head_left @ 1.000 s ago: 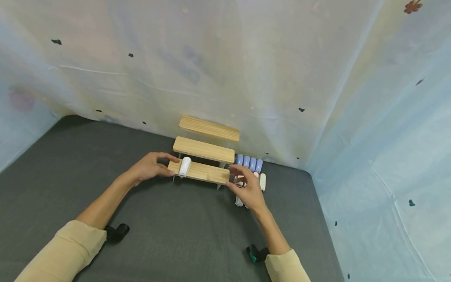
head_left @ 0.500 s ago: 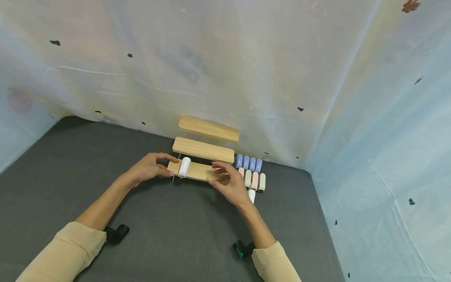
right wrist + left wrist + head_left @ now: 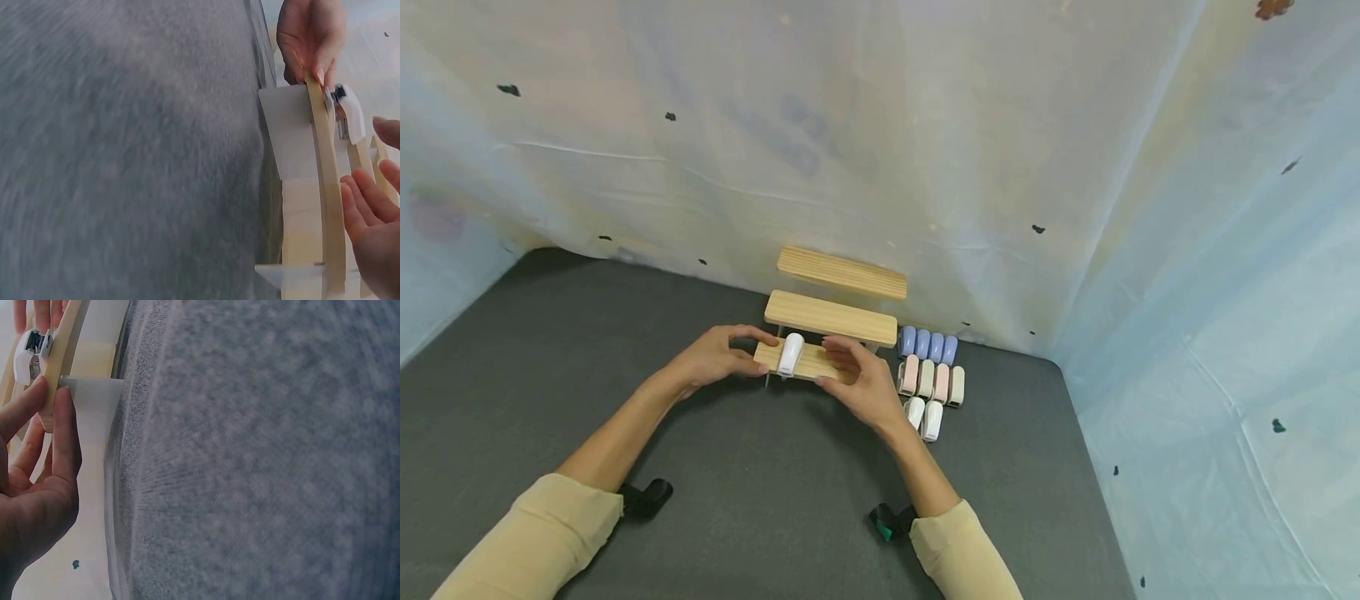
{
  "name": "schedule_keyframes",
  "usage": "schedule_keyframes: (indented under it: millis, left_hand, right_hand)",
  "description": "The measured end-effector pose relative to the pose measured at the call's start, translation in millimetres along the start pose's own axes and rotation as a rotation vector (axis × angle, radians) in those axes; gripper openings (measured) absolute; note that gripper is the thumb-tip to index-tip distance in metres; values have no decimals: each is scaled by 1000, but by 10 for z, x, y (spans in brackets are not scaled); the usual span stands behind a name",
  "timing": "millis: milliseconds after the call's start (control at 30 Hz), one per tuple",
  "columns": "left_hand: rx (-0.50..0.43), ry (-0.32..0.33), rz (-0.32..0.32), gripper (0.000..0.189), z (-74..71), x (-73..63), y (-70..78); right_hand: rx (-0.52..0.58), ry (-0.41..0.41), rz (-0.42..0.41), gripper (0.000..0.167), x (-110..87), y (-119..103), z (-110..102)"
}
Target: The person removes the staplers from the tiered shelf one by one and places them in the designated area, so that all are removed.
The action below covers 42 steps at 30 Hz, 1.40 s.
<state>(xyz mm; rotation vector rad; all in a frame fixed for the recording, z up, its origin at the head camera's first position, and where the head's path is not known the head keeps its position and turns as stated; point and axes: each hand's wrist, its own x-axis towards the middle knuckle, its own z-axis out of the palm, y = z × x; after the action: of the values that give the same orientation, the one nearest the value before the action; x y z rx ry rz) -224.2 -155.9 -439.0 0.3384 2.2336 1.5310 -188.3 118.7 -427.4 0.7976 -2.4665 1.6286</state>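
Note:
A three-tier wooden stand has its lowest board [image 3: 812,364] nearest me. My left hand [image 3: 713,358] pinches that board's left end, thumb above and fingers beneath in the left wrist view. Just right of this grip, a white stapler [image 3: 791,354] sits on the board, its metal front end [image 3: 39,353] toward me. Over the right half of the board is my right hand [image 3: 867,390], holding nothing. Its fingertips [image 3: 350,187] are close to the board's top face, with thumb and fingers apart, a short gap from the stapler. The board's right end is hidden behind this hand.
Right of the stand, several blue staplers [image 3: 922,344] form a back row. Pink and cream staplers [image 3: 942,382] line up before them, then two white staplers [image 3: 932,421]. The middle board [image 3: 831,318] and top board [image 3: 842,272] rise behind, near the curtain [image 3: 865,150].
My right hand has slid left from the board's right end toward its middle, uncovering the pink, cream and white staplers. The left hand keeps its hold, and the stapler on the board stays put.

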Motion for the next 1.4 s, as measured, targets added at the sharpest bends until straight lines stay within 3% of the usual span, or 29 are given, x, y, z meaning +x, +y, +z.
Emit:
schedule_keyframes:
  millis: [233,567,867,1033,1200,1400]
  left_hand:
    - [-16,-8,4,54,-6,10,-19]
    - [-22,-19,27,54,-16,-14,0]
    - [-34,-17,31,52,-12,3,-5]
    - [-30,-12,26,52,-5,12,-7]
    - [-29,-14,22,53,-6,-3,1]
    - [-34,-17,20,55,-13,-13,8]
  right_hand:
    - [-18,-18,24,56,69,-7,98]
    - [-180,-57,78,63,173,-65,232]
    - [-319,-26,115,67,230,-81,311]
    - [-350,-8,83,66,242,-66,341]
    - [-332,-8,64,63,229,-42,317]
    - [-197,-9,51,61,183,-29,257]
